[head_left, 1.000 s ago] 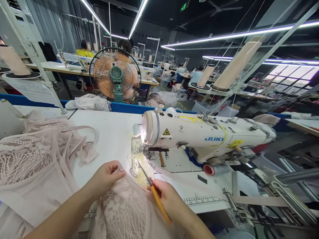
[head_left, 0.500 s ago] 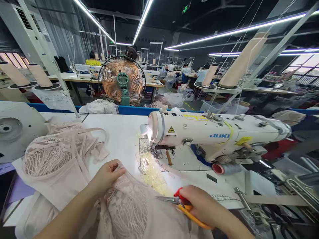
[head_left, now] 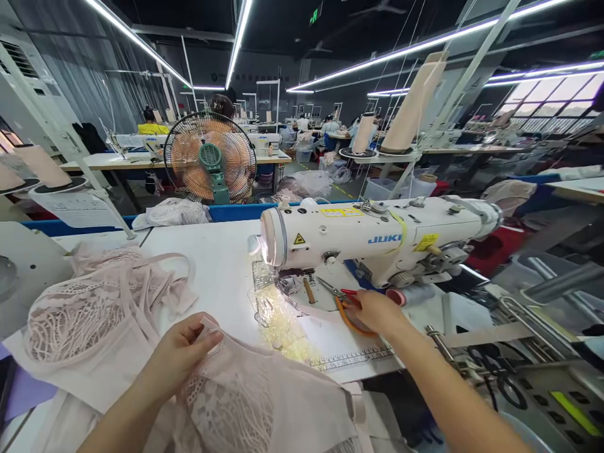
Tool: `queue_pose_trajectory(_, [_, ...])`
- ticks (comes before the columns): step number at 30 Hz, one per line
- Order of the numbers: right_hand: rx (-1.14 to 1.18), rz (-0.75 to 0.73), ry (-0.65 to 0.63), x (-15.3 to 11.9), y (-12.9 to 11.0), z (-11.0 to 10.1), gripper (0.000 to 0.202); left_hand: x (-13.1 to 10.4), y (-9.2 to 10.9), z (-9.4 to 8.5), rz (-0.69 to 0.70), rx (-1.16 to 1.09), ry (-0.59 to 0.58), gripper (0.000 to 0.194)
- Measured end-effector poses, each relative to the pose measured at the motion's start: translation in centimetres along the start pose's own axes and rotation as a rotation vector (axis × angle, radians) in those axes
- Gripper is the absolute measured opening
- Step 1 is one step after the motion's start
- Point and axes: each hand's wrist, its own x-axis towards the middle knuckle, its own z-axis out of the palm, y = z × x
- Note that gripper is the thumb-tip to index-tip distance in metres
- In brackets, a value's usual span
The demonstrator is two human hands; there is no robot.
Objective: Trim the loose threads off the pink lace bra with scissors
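My left hand [head_left: 177, 352] pinches the top edge of a pale pink lace bra-like garment [head_left: 236, 396] between thumb and fingers. The garment spreads over the table's front edge, its lace cup facing up. My right hand [head_left: 382, 313] is closed around the red and orange handles of a pair of scissors [head_left: 348, 308]. The scissors lie low over the sewing machine's bed, just right of the needle area, blades pointing left and away from me. The white JUKI sewing machine [head_left: 349, 234] stands beyond both hands, its lamp lighting the needle area.
More pink lace garments [head_left: 89, 302] are heaped at the left. Yellowish clear film [head_left: 278, 314] and a printed ruler scale [head_left: 353, 362] mark the tabletop. A thread cone [head_left: 401, 119] stands behind the machine, a fan [head_left: 210, 157] farther back. Metal guides [head_left: 528, 314] jut out at right.
My right hand has carried the scissors from above the garment forward to the machine bed. My left hand keeps its pinch on the garment. The view has shifted to the right.
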Motion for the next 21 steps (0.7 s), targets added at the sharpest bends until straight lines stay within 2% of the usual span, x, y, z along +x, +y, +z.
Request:
queue_pose_trajectory(3, [0.144, -0.130, 0.070, -2.9, -3.8, -0.4, 0.028, -1.3, 0.5, 0.3, -0.012, -0.015, -0.020, 0.025])
queue_pose_trajectory(5, [0.259, -0.311, 0.038, -5.6, -7.0, -0.1, 0.021, -2.1, 0.8, 0.6, -0.022, -0.008, -0.010, 0.025])
queue_pose_trajectory(6, [0.330, -0.437, -0.008, -6.9, -8.5, 0.2, 0.023, -2.4, 1.0, 0.7, -0.021, 0.002, 0.011, 0.025])
queue_pose_trajectory(7, [0.478, -0.586, -0.107, -7.9, -9.9, 0.3, 0.030, -2.6, 1.3, 0.8, -0.012, 0.019, 0.036, 0.025])
queue_pose_trajectory(8, [0.550, -0.644, -0.194, -8.5, -11.2, 0.3, 0.022, -2.7, 1.8, 0.8, 0.007, 0.051, 0.055, 0.025])
queue_pose_trajectory(10, [0.606, -0.708, -0.236, -8.9, -13.0, -0.6, 0.005, -2.6, 3.6, 0.5, 0.095, 0.154, 0.078, 0.024])
queue_pose_trajectory(12, [0.572, -0.748, -0.090, -8.0, -14.2, -2.7, 0.013, -2.3, 6.3, -0.2, 0.266, 0.270, 0.098, 0.020])
queue_pose_trajectory(14, [0.565, -0.849, 0.194, -6.5, -15.1, -5.4, 0.014, -2.1, 9.3, -1.2, 0.540, 0.293, 0.162, 0.016])
queue_pose_trajectory(16, [0.567, -0.937, 0.449, -5.1, -15.8, -7.5, 0.009, -2.2, 11.5, -2.2, 0.670, 0.282, 0.220, 0.010])
queue_pose_trajectory(17, [0.528, -0.964, 0.528, -4.6, -16.0, -7.9, 0.012, -2.4, 11.8, -2.8, 0.782, 0.342, 0.216, 0.007])
queue_pose_trajectory(19, [0.429, -0.977, 0.588, -4.1, -16.1, -6.9, 0.018, -2.8, 10.7, -3.7, 0.874, 0.471, 0.157, 0.009])
queue_pose_trajectory(21, [0.343, -0.976, 0.541, -3.9, -15.9, -3.8, 0.020, -2.8, 7.2, -4.3, 0.807, 0.578, 0.058, 0.011])
